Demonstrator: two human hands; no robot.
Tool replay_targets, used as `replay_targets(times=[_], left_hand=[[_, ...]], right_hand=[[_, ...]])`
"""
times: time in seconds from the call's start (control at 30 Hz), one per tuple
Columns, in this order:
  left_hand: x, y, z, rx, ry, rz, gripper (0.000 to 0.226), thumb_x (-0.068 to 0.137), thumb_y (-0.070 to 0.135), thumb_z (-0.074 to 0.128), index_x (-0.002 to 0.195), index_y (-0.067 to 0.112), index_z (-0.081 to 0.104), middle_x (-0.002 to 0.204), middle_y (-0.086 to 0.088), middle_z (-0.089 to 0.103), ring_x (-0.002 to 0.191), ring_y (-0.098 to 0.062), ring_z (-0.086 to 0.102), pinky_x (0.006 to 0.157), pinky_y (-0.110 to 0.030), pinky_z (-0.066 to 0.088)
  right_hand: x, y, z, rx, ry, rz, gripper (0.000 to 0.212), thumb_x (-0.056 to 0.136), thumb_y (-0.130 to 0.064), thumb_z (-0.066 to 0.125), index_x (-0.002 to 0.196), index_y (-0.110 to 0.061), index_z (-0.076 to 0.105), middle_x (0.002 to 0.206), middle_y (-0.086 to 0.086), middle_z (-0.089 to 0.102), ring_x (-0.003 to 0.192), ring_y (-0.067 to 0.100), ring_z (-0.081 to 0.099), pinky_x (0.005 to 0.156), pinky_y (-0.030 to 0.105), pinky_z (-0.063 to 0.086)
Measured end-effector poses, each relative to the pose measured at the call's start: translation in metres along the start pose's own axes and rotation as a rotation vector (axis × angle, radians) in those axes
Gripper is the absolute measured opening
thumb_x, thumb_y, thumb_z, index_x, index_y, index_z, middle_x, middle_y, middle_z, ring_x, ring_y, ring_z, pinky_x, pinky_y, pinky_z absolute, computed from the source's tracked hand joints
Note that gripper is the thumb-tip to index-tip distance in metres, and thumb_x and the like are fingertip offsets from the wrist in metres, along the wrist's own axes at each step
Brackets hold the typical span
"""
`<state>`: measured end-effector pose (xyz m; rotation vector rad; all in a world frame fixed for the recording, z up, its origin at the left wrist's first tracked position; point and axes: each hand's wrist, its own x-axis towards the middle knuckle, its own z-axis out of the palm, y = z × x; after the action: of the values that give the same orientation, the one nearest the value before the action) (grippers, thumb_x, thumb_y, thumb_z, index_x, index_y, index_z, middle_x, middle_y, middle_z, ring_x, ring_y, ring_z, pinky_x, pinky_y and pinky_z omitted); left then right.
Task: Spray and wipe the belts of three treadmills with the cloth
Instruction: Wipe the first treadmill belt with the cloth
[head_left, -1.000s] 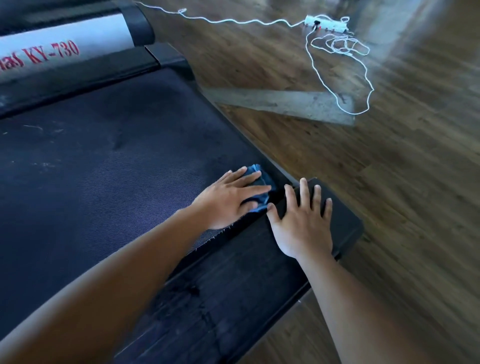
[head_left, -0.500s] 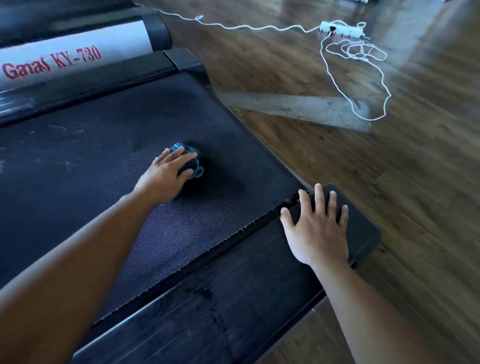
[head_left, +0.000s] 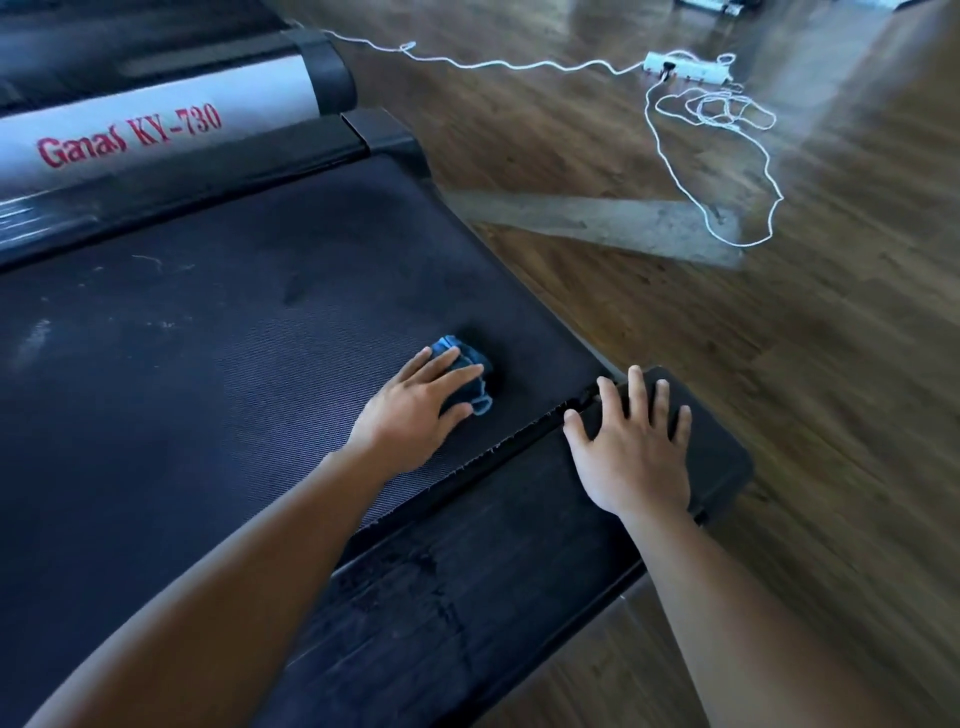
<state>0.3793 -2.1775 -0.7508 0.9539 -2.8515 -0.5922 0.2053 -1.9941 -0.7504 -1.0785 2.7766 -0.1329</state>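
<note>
- L hand (head_left: 415, 405): fingers spread & fairly straight, pressing flat on top of a bunched blue cloth (head_left: 471, 356). It's a press, not a real grip; palm sits low on the belt.
- Cloth: wadded small, on the dark textured treadmill belt (head_left: 234, 338), right-hand part, a bit in from the near frayed edge.
- R hand (head_left: 634, 447): flat & wide, holds nothing, fingers splayed. It rests on the black ribbed end panel (head_left: 441, 582) at its right corner, prob. as a prop for body weight.
- Step in hand, as I judge: the wipe pass on this treadmill's belt. No spray bottle in view, so can't tell if spraying is done. Can't tell either which of the 3 machines this is.
- Belt further out: pale scuffs & lint (head_left: 156, 262) show on the far-left part, so that area looks unwiped.
- Next move needs: firm downward push w/ L hand, then long strokes left and far toward those marks. Wad covers little per pass, so opening it out would help. Mind the frayed edge, since the cloth's loose loop could snag there.
- Far edge: silver motor cover w/ red lettering (head_left: 156, 130).
- Beyond, right: brown wood floor (head_left: 779, 389), a grey bare patch (head_left: 597, 223), a white power strip (head_left: 685, 67) & a loose white cord (head_left: 660, 140), all well apart from the hands.
</note>
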Motion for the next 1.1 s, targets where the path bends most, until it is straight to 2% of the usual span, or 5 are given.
replay_targets(times=[0.17, 0.37, 0.5, 0.87, 1.1], left_hand=[[-0.023, -0.002, 0.004, -0.023, 0.159, -0.004, 0.048, 0.099, 0.032, 0.058, 0.146, 0.032, 0.048, 0.155, 0.003, 0.041, 0.144, -0.025, 0.033, 0.118, -0.035, 0.027], [-0.056, -0.004, 0.0, 0.033, 0.244, 0.008, 0.045, 0.094, 0.022, 0.068, 0.138, 0.024, 0.059, 0.146, -0.003, 0.053, 0.132, -0.031, 0.049, 0.11, -0.04, 0.04], [-0.088, -0.017, -0.005, 0.106, 0.319, 0.036, 0.047, 0.084, 0.019, 0.079, 0.129, 0.021, 0.066, 0.135, -0.007, 0.061, 0.119, -0.034, 0.059, 0.1, -0.045, 0.05], [-0.185, -0.069, -0.047, 0.094, 0.425, -0.176, 0.047, 0.085, 0.018, 0.078, 0.131, 0.021, 0.065, 0.137, -0.007, 0.061, 0.122, -0.035, 0.057, 0.102, -0.045, 0.048], [-0.25, -0.116, -0.078, 0.07, 0.496, -0.32, 0.046, 0.087, 0.018, 0.076, 0.132, 0.02, 0.064, 0.139, -0.007, 0.059, 0.125, -0.034, 0.054, 0.106, -0.041, 0.043]], right_hand=[[-0.001, 0.002, 0.001, 0.069, 0.024, -0.015, 0.062, 0.096, -0.064, 0.023, 0.151, -0.034, 0.027, 0.166, 0.002, 0.001, 0.151, 0.029, -0.004, 0.121, 0.053, -0.004], [-0.009, 0.001, 0.004, 0.138, 0.126, -0.136, 0.045, 0.099, -0.045, 0.04, 0.138, -0.023, 0.048, 0.158, 0.005, 0.031, 0.15, 0.029, 0.015, 0.121, 0.051, 0.01], [-0.016, -0.011, 0.0, 0.171, 0.142, -0.218, 0.041, 0.098, -0.041, 0.047, 0.133, -0.021, 0.053, 0.155, 0.006, 0.038, 0.148, 0.029, 0.021, 0.121, 0.049, 0.014], [-0.071, -0.135, -0.003, 0.245, 0.107, -0.612, 0.032, 0.094, -0.034, 0.055, 0.121, -0.017, 0.06, 0.131, 0.0, 0.061, 0.134, 0.029, 0.043, 0.112, 0.047, 0.031], [-0.103, -0.225, -0.002, 0.191, 0.083, -0.805, 0.032, 0.09, -0.034, 0.055, 0.117, -0.017, 0.06, 0.108, 0.001, 0.067, 0.109, 0.026, 0.058, 0.094, 0.041, 0.044]])
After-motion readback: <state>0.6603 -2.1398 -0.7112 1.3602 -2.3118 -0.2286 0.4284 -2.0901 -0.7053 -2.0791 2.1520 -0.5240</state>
